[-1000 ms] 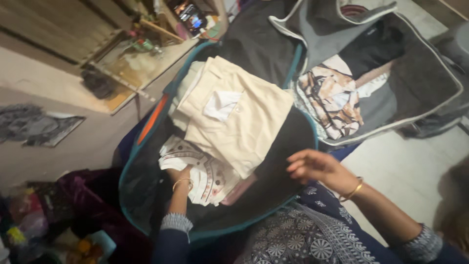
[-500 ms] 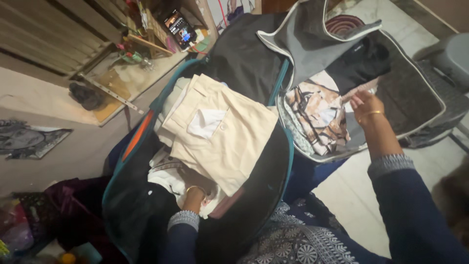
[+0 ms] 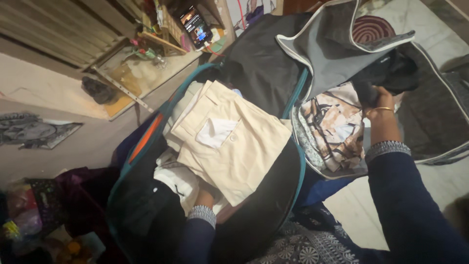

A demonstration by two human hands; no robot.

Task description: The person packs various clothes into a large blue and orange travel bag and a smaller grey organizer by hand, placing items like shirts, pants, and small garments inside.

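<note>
The left hand point(image 3: 205, 198) is reaching under a folded cream garment point(image 3: 233, 139) that is lying inside an open teal-edged suitcase point(image 3: 273, 215); its fingers are hidden beneath the cloth, so I cannot tell whether they are gripping anything. The right hand point(image 3: 378, 100) is closing its fingers on a dark garment point(image 3: 391, 73) inside a grey storage bag point(image 3: 337, 46) lying just beside the suitcase, above a patterned cloth point(image 3: 332, 129) that is also resting in that bag.

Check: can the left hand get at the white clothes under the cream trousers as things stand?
Probably yes. The left hand is already tucked under the edge of the folded cream trousers, right beside the white clothes; nothing else appears to block it, though its fingers are hidden.
</note>
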